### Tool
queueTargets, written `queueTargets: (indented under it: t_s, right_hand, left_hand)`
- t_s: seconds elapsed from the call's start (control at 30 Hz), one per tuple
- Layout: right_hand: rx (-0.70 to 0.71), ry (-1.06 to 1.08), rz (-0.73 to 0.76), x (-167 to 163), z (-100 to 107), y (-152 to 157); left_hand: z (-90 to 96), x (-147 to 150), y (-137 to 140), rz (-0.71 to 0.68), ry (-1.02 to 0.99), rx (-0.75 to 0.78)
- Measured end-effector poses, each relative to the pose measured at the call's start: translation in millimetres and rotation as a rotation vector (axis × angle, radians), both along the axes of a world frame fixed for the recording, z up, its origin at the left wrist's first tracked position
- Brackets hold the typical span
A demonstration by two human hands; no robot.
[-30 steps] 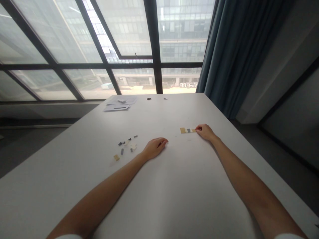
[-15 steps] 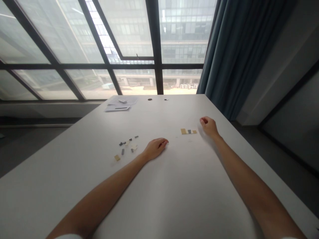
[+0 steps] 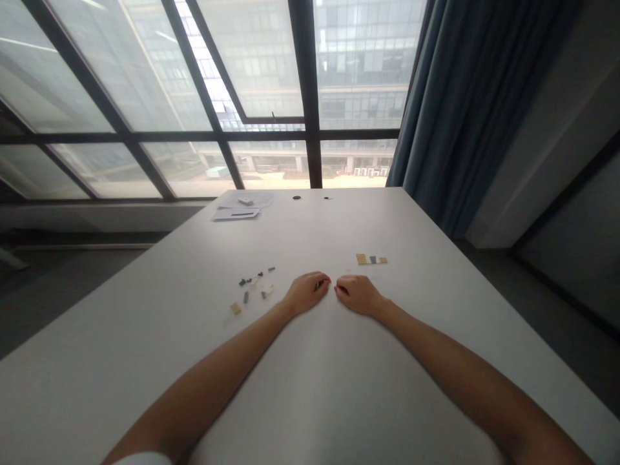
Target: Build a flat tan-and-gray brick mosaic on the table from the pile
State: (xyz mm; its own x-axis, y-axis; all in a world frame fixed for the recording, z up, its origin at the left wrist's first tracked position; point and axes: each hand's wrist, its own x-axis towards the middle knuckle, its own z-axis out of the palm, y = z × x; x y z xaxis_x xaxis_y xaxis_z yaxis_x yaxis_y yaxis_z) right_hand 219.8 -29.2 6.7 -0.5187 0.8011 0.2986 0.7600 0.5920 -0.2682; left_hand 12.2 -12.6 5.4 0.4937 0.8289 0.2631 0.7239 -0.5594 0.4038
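My left hand (image 3: 307,292) rests over the white table (image 3: 300,368) with its fingers curled to a pinch. Just right of it, nearly fingertip to fingertip, is my right hand (image 3: 358,294), also closed. Whatever either hand holds is too small or hidden to make out. Beyond the right hand lies a short row of joined flat pieces (image 3: 361,259), tan, white and grey, like toy building plates. Left of my left hand, several loose small pieces are scattered, among them a tan square plate (image 3: 235,309), a grey piece (image 3: 246,297) and dark bits (image 3: 243,282).
Papers (image 3: 235,214) with a small white object (image 3: 245,201) on them lie at the far left of the table. Two dark round spots (image 3: 297,197) show near the far edge. Behind stand windows and a blue curtain (image 3: 431,129).
My right hand has come left and nearer, from beside the joined row to my left hand's fingertips. My left hand has stayed about in place. The view has shifted slightly.
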Motion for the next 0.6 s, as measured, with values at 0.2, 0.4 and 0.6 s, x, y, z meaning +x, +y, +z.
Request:
queueTargets:
  t_s: [0.2,0.4,0.6]
  right_hand:
    - [-0.061,-0.059,0.017,-0.2,-6.0,0.5]
    - [-0.068,-0.030,0.024,1.7,-7.1,1.4]
    - [-0.064,0.001,0.018,2.3,-7.2,0.1]
  left_hand:
    - [-0.5,0.9,-0.2,-0.007,0.019,-0.005]
    - [-2.5,1.2,-0.2,-0.013,0.003,0.000]
    - [-9.0,0.5,2.5,-0.019,-0.005,0.026]
